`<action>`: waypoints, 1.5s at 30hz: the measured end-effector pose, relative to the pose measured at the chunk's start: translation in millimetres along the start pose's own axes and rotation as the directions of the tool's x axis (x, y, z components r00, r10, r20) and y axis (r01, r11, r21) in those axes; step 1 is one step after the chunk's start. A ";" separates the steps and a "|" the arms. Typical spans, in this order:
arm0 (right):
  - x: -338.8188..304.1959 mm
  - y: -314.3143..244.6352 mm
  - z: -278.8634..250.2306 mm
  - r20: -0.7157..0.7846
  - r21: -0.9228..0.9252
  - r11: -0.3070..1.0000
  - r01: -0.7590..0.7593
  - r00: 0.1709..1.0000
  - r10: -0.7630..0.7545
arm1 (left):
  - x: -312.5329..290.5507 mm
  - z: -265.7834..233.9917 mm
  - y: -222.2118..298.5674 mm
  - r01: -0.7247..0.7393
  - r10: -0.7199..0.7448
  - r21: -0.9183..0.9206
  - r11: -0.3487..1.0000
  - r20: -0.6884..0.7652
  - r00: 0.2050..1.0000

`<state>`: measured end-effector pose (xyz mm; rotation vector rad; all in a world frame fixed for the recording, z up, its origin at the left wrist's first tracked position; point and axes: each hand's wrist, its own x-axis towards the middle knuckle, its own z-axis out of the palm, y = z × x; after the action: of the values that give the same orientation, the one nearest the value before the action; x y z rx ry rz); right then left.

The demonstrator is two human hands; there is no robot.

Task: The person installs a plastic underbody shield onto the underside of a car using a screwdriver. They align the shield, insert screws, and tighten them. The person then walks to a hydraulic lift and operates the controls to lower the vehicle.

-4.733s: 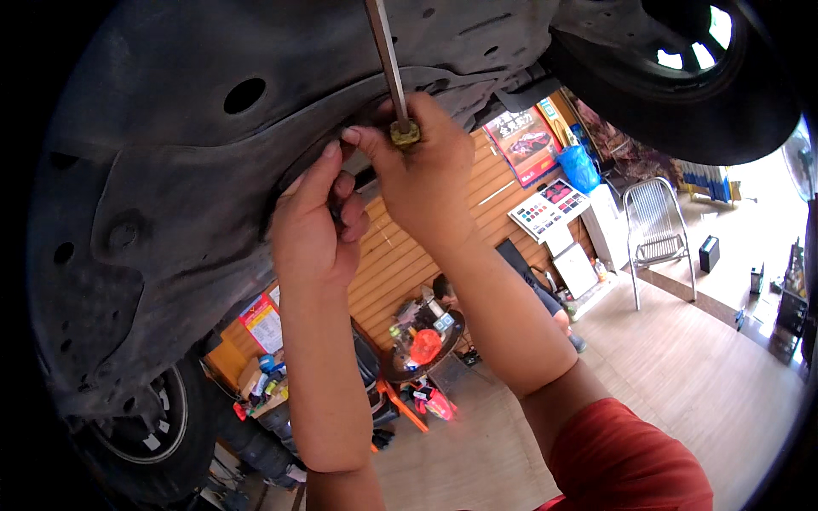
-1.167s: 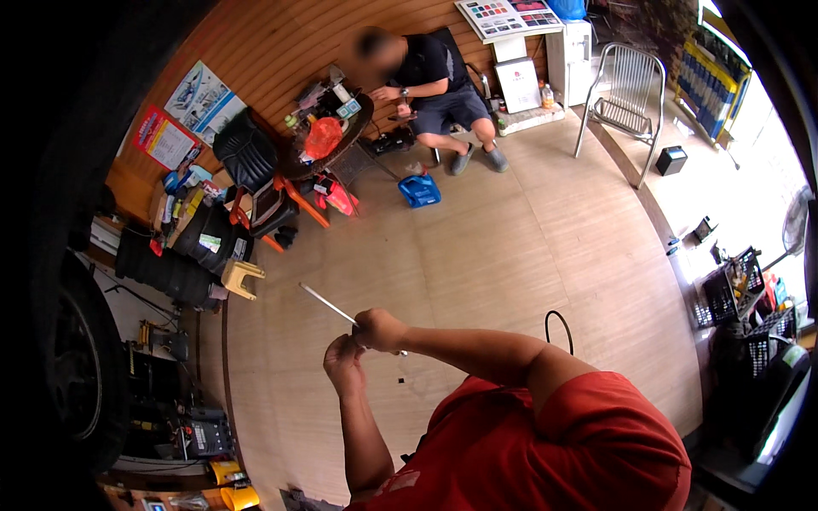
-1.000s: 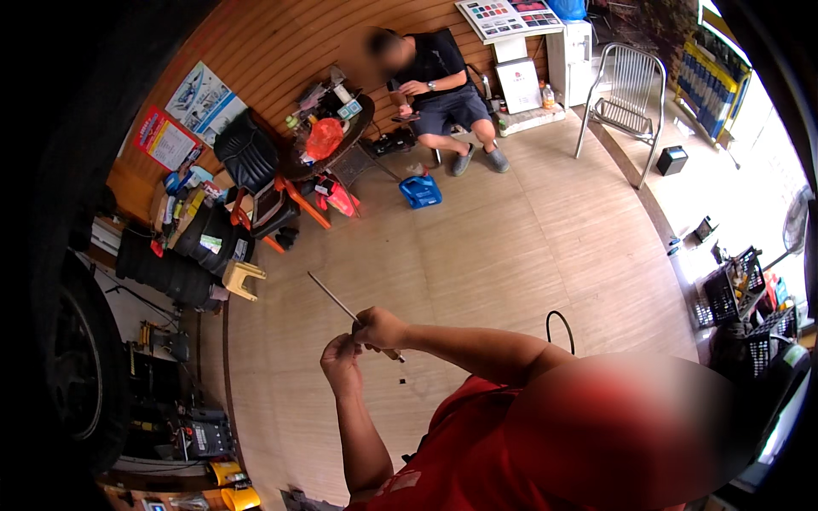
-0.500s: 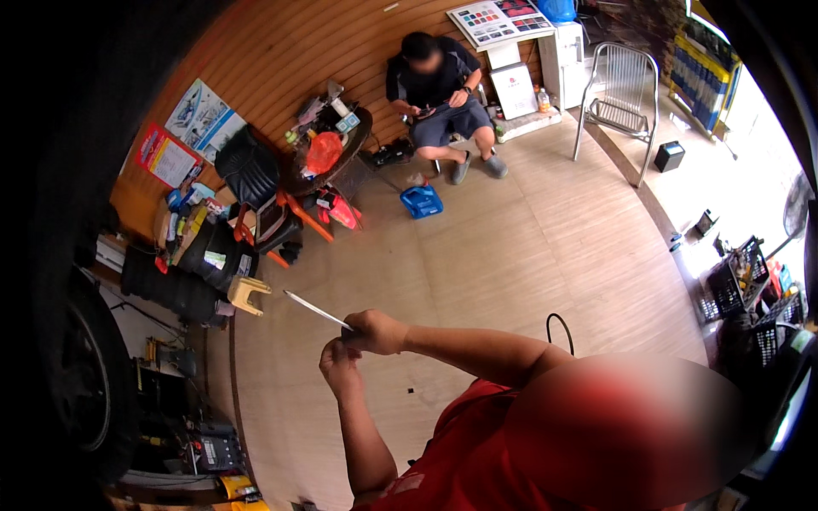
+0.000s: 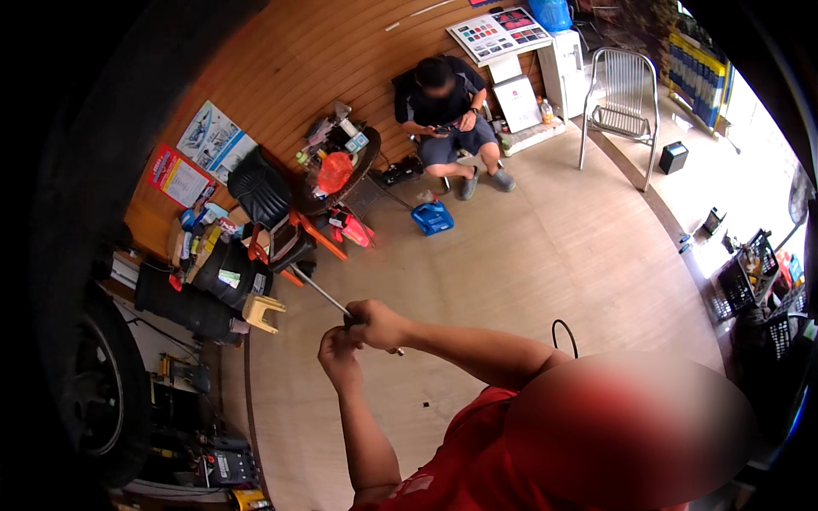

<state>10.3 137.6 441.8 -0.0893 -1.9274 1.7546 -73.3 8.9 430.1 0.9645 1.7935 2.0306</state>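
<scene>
In front of me my right hand (image 5: 379,325) is closed around a long, thin metal rod (image 5: 319,291) with a dark part close to the fingers. The rod's shiny shaft points up and left, across the orange-armed chair. A short metal end (image 5: 398,351) shows below the right hand. Right beside it, my left hand (image 5: 341,356) is raised with its fingers curled and pinched together, touching the right hand. Whatever the left fingers grip is hidden between the two hands.
Ahead, a person (image 5: 443,111) sits by a cluttered round table (image 5: 371,149). A blue jug (image 5: 432,218) stands on the floor. Left are a black chair (image 5: 260,189), stacked tires (image 5: 192,298), a cream stool (image 5: 262,313) and a wheel (image 5: 106,383). Right: a metal chair (image 5: 620,106), black crates (image 5: 737,281).
The rod has tilted more steeply and slid, so a short metal end now shows below my right hand. My head view has shifted slightly. Both hands stay together.
</scene>
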 end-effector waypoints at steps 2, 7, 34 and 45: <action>-4.2 -9.1 -7.4 0.061 0.209 0.974 -0.089 0.995 0.078 | 2.1 5.9 1.8 -0.049 0.052 -0.055 0.997 0.051 0.997; -6.9 -23.5 -14.3 -0.104 0.043 0.983 0.180 0.979 -0.174 | 21.0 18.9 5.6 -0.089 0.089 -0.026 0.996 -0.003 0.996; 16.5 -412.9 -136.6 -0.607 -0.011 0.264 0.965 0.203 -0.768 | 46.5 177.1 401.7 -0.935 0.849 0.349 -0.068 0.511 0.129; 36.4 -420.6 -138.0 -0.571 0.040 0.119 0.992 0.120 -0.812 | 49.3 198.1 430.2 -0.918 0.834 0.344 0.197 0.433 0.341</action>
<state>161.0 211.7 853.0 0.7490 -0.7374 0.9698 111.7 106.0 858.0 2.8505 1.9294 1.7036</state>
